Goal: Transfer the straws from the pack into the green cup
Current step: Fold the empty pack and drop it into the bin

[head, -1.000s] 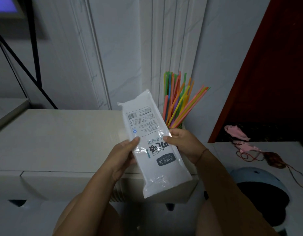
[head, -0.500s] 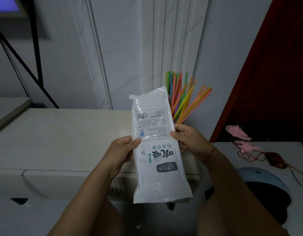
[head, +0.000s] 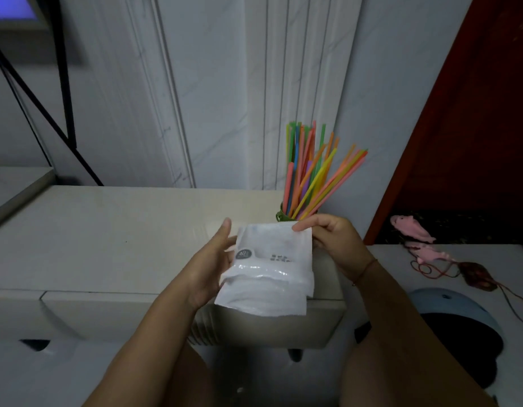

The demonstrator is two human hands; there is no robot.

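Observation:
The white plastic straw pack [head: 269, 271] is folded over on itself and held in front of the counter edge. My left hand [head: 208, 259] supports its left side with the fingers behind it. My right hand [head: 332, 239] pinches its top right corner. Just behind the pack stands the green cup [head: 280, 215], mostly hidden, with only its rim showing. Several coloured straws [head: 311, 171] fan up out of the cup against the wall.
A pale counter top [head: 122, 236] stretches left of the cup. A dark red panel [head: 474, 113] rises at the right. Pink objects with red cord [head: 416, 233] lie on a white surface at right, above a light blue helmet [head: 460, 306].
The pack stood upright and flat between both hands; now it is folded down to about half its height and held lower. The straws and cup have not moved.

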